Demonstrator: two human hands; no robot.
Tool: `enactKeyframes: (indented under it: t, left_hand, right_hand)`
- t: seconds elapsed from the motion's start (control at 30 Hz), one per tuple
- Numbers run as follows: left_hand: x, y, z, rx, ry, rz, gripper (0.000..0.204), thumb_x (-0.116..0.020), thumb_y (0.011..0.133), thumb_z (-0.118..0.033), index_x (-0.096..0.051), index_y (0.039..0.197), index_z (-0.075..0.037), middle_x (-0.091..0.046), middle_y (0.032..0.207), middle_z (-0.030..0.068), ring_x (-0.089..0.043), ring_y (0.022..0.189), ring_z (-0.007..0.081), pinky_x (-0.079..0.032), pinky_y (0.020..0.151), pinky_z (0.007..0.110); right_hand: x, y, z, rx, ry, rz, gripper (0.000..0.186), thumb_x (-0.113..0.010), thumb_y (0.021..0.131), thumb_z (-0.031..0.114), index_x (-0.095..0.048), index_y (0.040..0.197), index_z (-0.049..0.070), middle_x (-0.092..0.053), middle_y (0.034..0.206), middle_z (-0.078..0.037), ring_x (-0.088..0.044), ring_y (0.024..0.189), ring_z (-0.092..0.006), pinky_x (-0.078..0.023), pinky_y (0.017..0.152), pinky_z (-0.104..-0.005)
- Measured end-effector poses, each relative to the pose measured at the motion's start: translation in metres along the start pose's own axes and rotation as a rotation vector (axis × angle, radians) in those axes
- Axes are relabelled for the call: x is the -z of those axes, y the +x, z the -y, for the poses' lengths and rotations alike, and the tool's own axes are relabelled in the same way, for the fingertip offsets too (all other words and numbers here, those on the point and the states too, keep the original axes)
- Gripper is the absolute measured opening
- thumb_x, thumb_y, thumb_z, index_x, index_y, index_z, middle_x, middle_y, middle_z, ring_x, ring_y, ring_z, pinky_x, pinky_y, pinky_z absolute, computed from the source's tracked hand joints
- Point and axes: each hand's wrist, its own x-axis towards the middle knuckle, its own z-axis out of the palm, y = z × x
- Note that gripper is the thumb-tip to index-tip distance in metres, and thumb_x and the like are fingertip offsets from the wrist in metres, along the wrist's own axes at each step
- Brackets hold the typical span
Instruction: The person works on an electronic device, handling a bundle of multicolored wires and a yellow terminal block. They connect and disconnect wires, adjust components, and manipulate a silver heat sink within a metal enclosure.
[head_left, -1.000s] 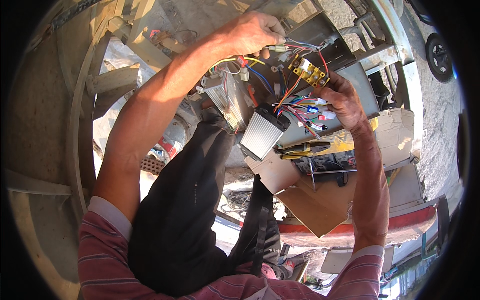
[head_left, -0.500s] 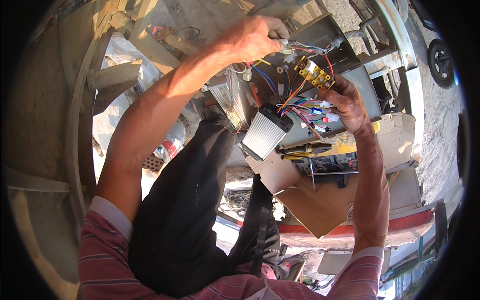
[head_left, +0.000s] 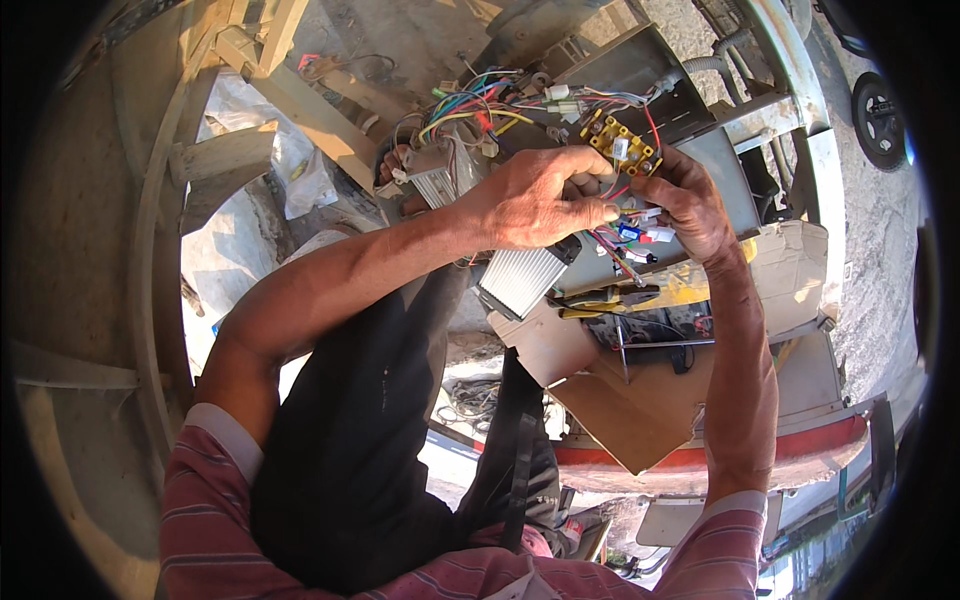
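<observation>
A yellow terminal block (head_left: pixel 605 130) with metal screws is gripped at its near right end by my right hand (head_left: pixel 697 208), thumb and fingers closed around it. My left hand (head_left: pixel 550 195) is just left of the block, fingers curled toward the thumb beside thin coloured wires; what they pinch, if anything, is hidden. Below the hands hangs a bundle of wires with white, blue and red connectors (head_left: pixel 632 234). The bundle's near ends lie by a finned silver controller box (head_left: pixel 520 280), partly covered by my left hand. Behind it, more coloured wires (head_left: pixel 490 105) spread out loose.
A second finned silver box (head_left: pixel 440 180) lies left of my left hand. Pliers (head_left: pixel 635 295) rest on a yellow surface, with a black battery-like block (head_left: pixel 655 328) and brown cardboard (head_left: pixel 625 400) nearer. A metal frame (head_left: pixel 815 180) stands at right, wooden beams (head_left: pixel 300 115) at left.
My left hand has come down and nearer from the white connector at the far wires, which it has let go, to beside the terminal block. My right hand still holds the block.
</observation>
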Motion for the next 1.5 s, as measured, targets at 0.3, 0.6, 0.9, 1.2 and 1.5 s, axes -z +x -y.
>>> enactKeyframes:
  t: [0.3,0.6,0.9,1.2,1.5]
  left_hand:
    - [0.003,-0.013,0.006,-0.206,-0.023,0.236,0.038,-0.077,0.096,-0.036,-0.069,0.106,0.000,-0.072,0.095,0.0098,-0.070,0.092,0.0189,-0.055,0.082,0.035]
    - [0.007,-0.034,0.013,-0.341,0.082,0.295,0.039,-0.082,0.090,-0.036,-0.071,0.102,-0.001,-0.069,0.090,0.0120,-0.068,0.084,0.0268,-0.053,0.078,0.039]
    - [0.003,-0.035,0.020,-0.469,0.073,0.249,0.032,-0.084,0.087,-0.025,-0.070,0.102,0.000,-0.066,0.109,0.0128,-0.067,0.090,0.0297,-0.053,0.082,0.042]
    - [0.001,-0.013,0.015,-0.229,0.265,0.206,0.040,-0.078,0.091,-0.026,-0.065,0.119,0.000,-0.059,0.120,0.0123,-0.064,0.083,0.0209,-0.054,0.076,0.037]
    - [0.002,-0.018,0.014,-0.095,0.053,0.146,0.029,-0.077,0.090,-0.018,-0.067,0.113,-0.004,-0.066,0.097,0.0064,-0.066,0.077,0.0151,-0.054,0.072,0.034]
  right_hand:
    - [-0.005,-0.002,0.003,0.000,0.035,0.002,0.026,-0.073,0.091,0.012,-0.071,0.115,0.004,-0.064,0.088,0.006,-0.051,0.073,-0.0030,-0.040,0.064,-0.0221]
    - [-0.005,-0.003,0.005,-0.026,-0.028,-0.024,0.024,-0.075,0.090,0.019,-0.071,0.110,0.007,-0.058,0.081,0.008,-0.045,0.067,-0.0025,-0.035,0.058,-0.0221]
    - [-0.003,-0.001,0.003,-0.050,-0.009,-0.027,0.023,-0.073,0.091,0.014,-0.070,0.113,0.006,-0.058,0.082,0.007,-0.045,0.067,-0.0023,-0.036,0.059,-0.0216]
    - [-0.006,-0.003,0.005,-0.037,0.066,-0.025,0.020,-0.073,0.092,0.019,-0.071,0.108,0.008,-0.055,0.080,0.008,-0.043,0.065,-0.0022,-0.035,0.059,-0.0223]
    - [-0.010,-0.001,0.006,-0.062,0.142,0.027,0.016,-0.068,0.095,0.023,-0.062,0.090,0.011,-0.043,0.072,0.008,-0.036,0.062,-0.0044,-0.029,0.057,-0.0244]
